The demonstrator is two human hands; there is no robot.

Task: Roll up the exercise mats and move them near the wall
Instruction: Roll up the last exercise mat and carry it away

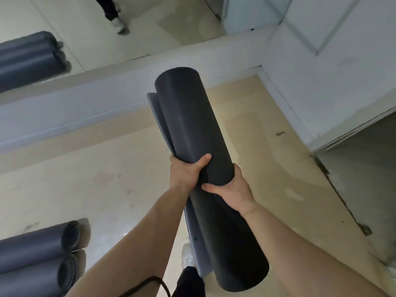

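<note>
Holding one dark rolled mat (192,129) up off the pale floor (85,179), tilted, far end pointing at the low white wall (107,97), near end down beside a white shoe (188,258). Clasping it about halfway along with both hands. Left grip (185,174) wrapped round the roll's left side, thumb laid across the top. Right grip (231,189) curled round the right side just nearer, thumb pressed across the roll. Both closed firmly on the mat, close together, nearly touching. Showing a loose outer flap along the roll's left edge, paler than the rest.

Down at near left, on the floor: two more rolled mats (36,258), grey-blue, side by side and touching, open ends turned right.

Above the low wall, a mirror (75,22), reflecting rolled mats at far left and dark-trousered legs with white shoes.
</note>
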